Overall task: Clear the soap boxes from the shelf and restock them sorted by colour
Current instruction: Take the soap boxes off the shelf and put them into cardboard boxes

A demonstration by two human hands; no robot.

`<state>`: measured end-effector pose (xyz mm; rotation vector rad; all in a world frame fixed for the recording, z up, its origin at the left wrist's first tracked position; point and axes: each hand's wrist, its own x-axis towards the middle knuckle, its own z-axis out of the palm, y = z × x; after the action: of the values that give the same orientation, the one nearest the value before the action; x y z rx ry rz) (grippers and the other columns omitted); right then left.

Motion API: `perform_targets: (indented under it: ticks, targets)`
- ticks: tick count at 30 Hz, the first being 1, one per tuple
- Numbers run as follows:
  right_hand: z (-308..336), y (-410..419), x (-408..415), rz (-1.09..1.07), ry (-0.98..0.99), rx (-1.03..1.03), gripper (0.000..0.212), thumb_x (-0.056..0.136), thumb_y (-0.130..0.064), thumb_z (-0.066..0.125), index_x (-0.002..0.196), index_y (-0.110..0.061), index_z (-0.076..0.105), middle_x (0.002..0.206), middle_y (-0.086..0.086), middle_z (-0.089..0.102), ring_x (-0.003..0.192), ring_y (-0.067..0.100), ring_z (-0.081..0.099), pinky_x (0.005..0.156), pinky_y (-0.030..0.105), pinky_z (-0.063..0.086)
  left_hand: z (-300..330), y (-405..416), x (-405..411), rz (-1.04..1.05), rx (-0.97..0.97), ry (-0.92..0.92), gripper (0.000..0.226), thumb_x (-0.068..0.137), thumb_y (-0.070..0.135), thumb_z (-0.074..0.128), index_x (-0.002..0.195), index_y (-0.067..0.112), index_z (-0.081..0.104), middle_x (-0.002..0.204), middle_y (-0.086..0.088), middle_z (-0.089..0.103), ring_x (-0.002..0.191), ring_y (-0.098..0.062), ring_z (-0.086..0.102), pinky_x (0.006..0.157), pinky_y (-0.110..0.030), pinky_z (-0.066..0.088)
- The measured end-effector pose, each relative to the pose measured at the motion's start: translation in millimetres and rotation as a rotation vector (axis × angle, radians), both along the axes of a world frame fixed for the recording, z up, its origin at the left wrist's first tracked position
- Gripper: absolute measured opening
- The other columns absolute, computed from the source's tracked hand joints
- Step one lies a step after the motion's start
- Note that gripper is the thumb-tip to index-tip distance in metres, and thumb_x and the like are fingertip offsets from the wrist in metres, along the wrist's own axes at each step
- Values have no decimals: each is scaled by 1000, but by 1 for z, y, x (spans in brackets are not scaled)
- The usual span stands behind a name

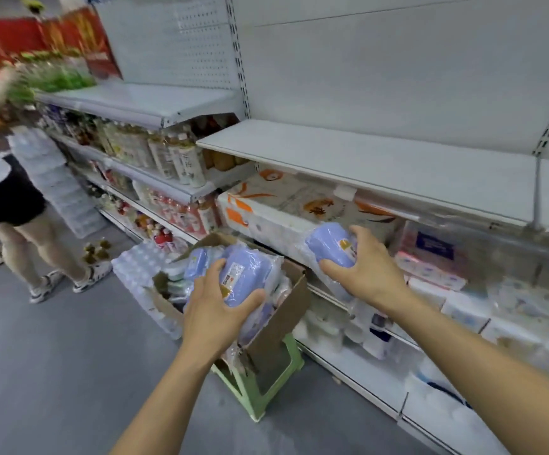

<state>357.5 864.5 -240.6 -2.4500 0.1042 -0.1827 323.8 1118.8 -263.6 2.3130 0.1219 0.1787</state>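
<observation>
Restocking had barely begun: the shelf (365, 159) at 1 o'clock lay bare.
Left hand (215, 308) gripped a blue soap box (245, 280) over the carton (279, 320); right hand (366, 269) held another blue box (329, 243) at 3 o'clock, below the shelf.

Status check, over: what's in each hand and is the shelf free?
Left hand grips a blue soap box over the cardboard box. Right hand grips another blue soap box, lifted. White shelf above bare; nothing in the way.
</observation>
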Motion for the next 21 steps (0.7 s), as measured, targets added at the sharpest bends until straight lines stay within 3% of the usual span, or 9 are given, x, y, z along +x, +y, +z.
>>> perform_targets:
  ticks: [5,10,14,21]
  targets:
    - [-23,63,92,79,115,16,88,75,-62,63,144,-21,26,142,1,47,119,24,51,85,41,48,-17,75,74,62,1,59,105,56,81,56,146,36,29,150,6,35,134,-20,42,107,-47,41]
    - [-49,115,202,69,203,3,82,76,-62,63,139,-20,31,138,-1,50,116,22,53,79,36,44,-35,136,193,125,21,111,84,76,60,68,146,32,30,147,2,39,128,-23,46,104,-48,43]
    - [-74,150,278,87,300,0,73,76,-64,62,128,-21,35,134,-9,53,107,19,55,78,36,48,-58,172,282,106,51,177,80,78,62,65,144,30,33,145,5,42,124,-18,50,100,-43,46]
    - [-119,223,387,100,405,-62,75,76,-62,63,133,-21,37,133,-4,53,118,24,53,82,34,44,-113,222,408,47,149,316,79,77,71,58,140,28,37,136,-4,48,114,-27,56,93,-48,50]
